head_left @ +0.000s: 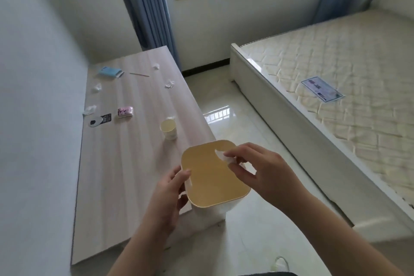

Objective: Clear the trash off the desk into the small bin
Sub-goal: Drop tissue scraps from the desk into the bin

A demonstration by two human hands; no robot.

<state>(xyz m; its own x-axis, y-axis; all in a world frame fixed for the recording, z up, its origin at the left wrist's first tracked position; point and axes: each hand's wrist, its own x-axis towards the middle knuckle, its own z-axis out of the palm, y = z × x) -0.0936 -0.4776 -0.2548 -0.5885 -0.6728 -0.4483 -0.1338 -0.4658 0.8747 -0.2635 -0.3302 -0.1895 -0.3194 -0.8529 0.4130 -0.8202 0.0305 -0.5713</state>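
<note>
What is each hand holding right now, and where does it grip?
The left hand grips the small bin by its left rim. The right hand pinches a crumpled white tissue by its edge, over the bin's opening.

Bedroom, bare mattress [349, 78], desk [125, 152], curtains [152, 6]

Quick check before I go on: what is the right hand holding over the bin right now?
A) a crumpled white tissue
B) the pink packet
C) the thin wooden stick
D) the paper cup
A: the right hand pinches a crumpled white tissue above the open small bin, while the paper cup, pink packet and wooden stick lie on the desk.
</note>
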